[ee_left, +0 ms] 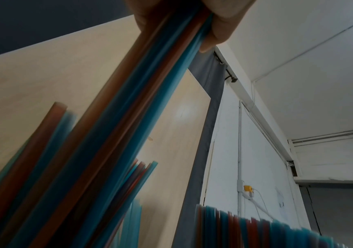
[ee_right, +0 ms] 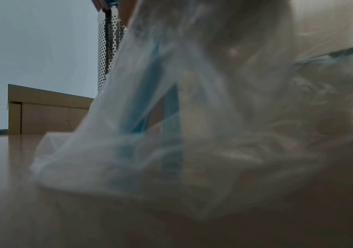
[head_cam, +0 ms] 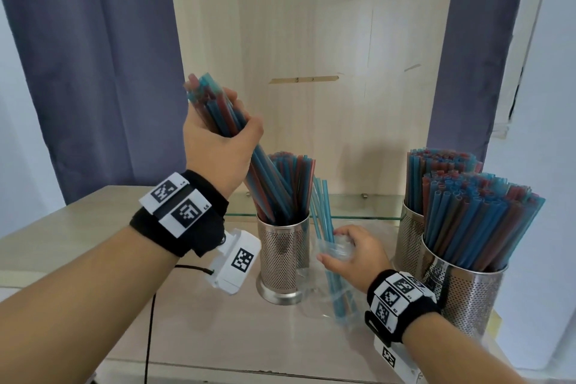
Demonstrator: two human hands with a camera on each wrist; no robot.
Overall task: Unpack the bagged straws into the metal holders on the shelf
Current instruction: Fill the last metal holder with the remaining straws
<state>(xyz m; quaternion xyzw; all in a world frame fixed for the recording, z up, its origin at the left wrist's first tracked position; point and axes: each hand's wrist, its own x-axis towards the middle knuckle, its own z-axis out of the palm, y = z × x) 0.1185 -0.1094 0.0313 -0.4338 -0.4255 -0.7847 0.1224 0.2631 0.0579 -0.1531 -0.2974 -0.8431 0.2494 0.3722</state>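
My left hand [head_cam: 223, 134] grips a bundle of blue and red straws [head_cam: 246, 146] held slanted, its lower ends down inside the middle metal holder [head_cam: 282, 259], which holds more straws. The left wrist view shows the same bundle [ee_left: 141, 94] running down from my fingers [ee_left: 220, 28]. My right hand [head_cam: 349, 254] holds the clear plastic bag [head_cam: 330, 284] on the shelf just right of that holder; a few blue straws [head_cam: 321, 206] stick up out of it. In the right wrist view the crumpled bag [ee_right: 171, 125] fills the frame, with blue straws inside.
Two more perforated metal holders [head_cam: 467, 290] [head_cam: 410, 240] packed with straws stand at the right. A glass shelf edge [head_cam: 355, 215] runs behind them. The wooden back panel [head_cam: 311, 40] and grey curtains [head_cam: 93, 72] close the rear. A black cable [head_cam: 149, 337] hangs at the front left.
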